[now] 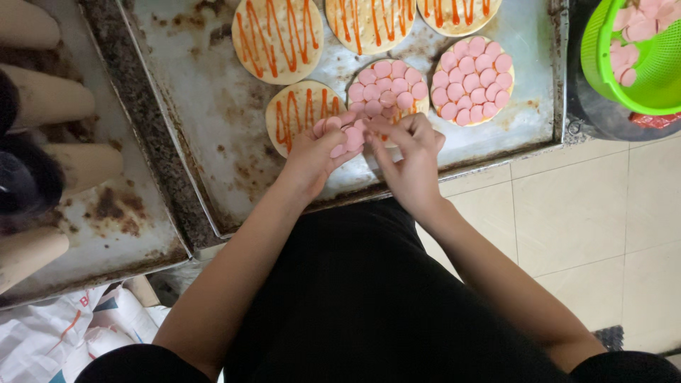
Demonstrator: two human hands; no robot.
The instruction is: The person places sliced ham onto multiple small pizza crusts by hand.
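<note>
A person's left hand [317, 152] cups a small stack of pink sausage slices [349, 136], fingers curled around them, while the right hand [410, 152] pinches its fingertips together at one slice just beside that stack; both hover over the near edge of a large, stained metal baking tray [213, 99]. On the tray lie several round dough bases. The half-covered base [389, 91] right above the hands carries slices over most of its top, with red sauce showing at its near side (the hands hide that edge in part). To its right sits a fully covered base [473, 80], packed with overlapping pink rounds. To the left, a sauced base [301, 112] bears only red zigzag lines, and three more sauced bases [278, 37] line the far part of the tray, cut off by the frame. A green plastic basket [638, 71] at the upper right holds more pink slices. A second tray [106, 213] on the left holds pale dough rolls [53, 96].
</note>
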